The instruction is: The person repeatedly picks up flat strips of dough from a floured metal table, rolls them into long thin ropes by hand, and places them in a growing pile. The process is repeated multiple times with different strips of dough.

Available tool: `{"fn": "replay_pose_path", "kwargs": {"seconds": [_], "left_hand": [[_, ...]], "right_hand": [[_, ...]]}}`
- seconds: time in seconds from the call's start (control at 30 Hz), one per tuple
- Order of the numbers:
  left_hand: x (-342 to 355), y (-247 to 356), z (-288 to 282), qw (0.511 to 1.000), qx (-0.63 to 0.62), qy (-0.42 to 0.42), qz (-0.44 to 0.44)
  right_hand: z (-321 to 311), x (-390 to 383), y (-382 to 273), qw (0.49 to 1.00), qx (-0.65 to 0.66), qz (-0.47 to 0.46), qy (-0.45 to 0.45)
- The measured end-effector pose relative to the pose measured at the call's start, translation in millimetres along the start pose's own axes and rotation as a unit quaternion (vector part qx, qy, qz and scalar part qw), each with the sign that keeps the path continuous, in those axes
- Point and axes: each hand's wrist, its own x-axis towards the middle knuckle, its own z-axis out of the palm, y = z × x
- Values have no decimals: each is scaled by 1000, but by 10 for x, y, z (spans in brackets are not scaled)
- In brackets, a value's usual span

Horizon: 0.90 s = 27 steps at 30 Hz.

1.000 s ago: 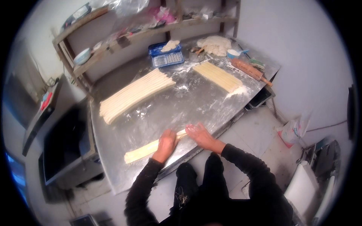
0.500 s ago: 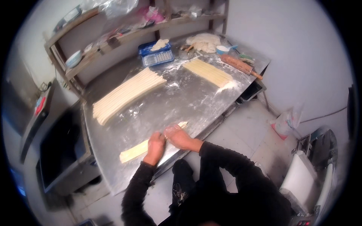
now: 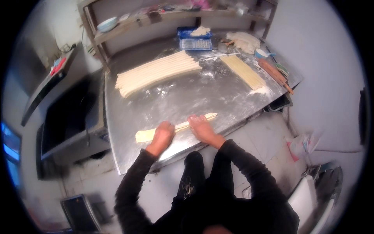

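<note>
A pale yellow strip of dough [image 3: 144, 135] lies along the near edge of the metal table. My left hand [image 3: 163, 134] is closed over it near its wide, flat left end. Farther right, my right hand [image 3: 201, 126] grips the same strip, its fingers curled. Between the two hands the dough looks narrow and bunched, and a thin tip sticks out past my right hand. Beyond them lies a broad row of thick dough strips [image 3: 157, 73]. A flat yellow sheet of cut dough [image 3: 243, 72] rests at the right.
At the back stand a blue scale [image 3: 196, 44] with dough on it and a large dough lump [image 3: 245, 42]. A rolling pin [image 3: 274, 74] lies near the right edge beside a small bowl [image 3: 260, 54]. A wooden shelf [image 3: 156, 21] runs behind the floured table [image 3: 175, 97].
My hands have moved apart along the strip, and more of the narrow dough shows between them. The whole view has shifted, so the table appears higher and turned.
</note>
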Motion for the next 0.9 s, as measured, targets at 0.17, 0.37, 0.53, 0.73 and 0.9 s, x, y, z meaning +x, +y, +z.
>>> {"fn": "replay_pose_path", "kwargs": {"seconds": [0.17,0.37,0.53,0.73,0.9], "left_hand": [[-122,-39,-162,998,-55,-10,-15],[-393,-224,-225,999,13,-19,-29],[-521,-214,-561,999,-28,10,-30],[-682,-290,-487,999,11,-13,-37],[-952,-315,-745,997,35,-1,-62]], "right_hand": [[201,124,-484,999,5,-33,-5],[309,230,-645,999,-38,2,-20],[315,314,-716,997,51,-56,5],[473,373,-1191,996,23,-75,43],[341,412,-1073,997,50,-65,1]]}}
